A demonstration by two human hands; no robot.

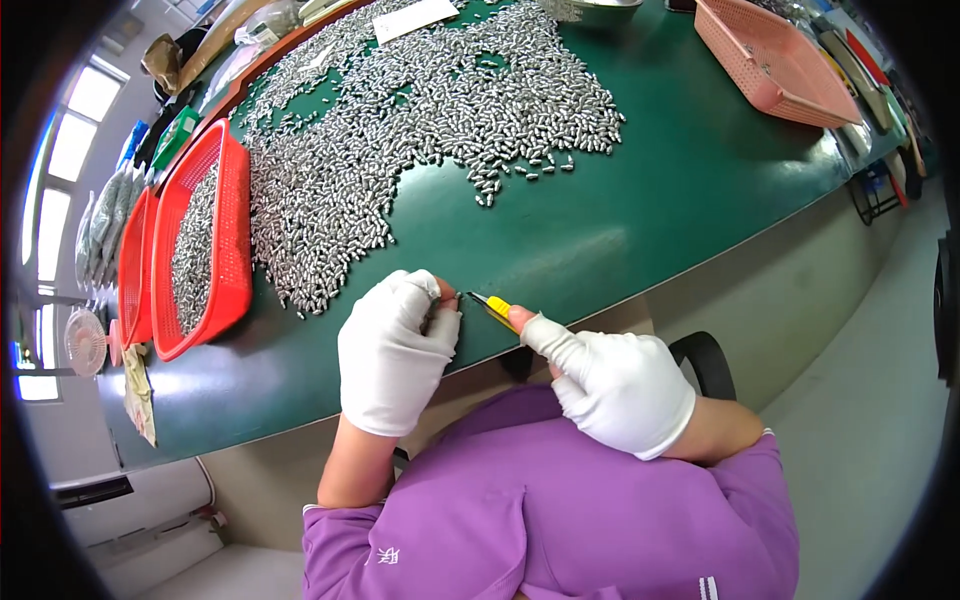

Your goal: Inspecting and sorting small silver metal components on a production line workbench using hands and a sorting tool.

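Both my hands wear white gloves with the fingertips bare. My right hand (622,388) grips a slim yellow-handled tool (499,307) with a narrow dark tip; its exact kind is too small to make out. That tip points up and left, close to the pinched fingers of my left hand (393,350). Between the left thumb and finger there seems to be a tiny dark piece (460,295), mostly hidden by the fingertips. Beyond my hands, a wide heap of small silvery metal parts (430,110) covers the table.
The green table (690,180) has its near edge just under my wrists. On the left stands a red basket (240,230) with more metal parts, another red basket (135,270) beside it. A pink basket (785,60) sits far right. White paper (415,18) lies on the heap.
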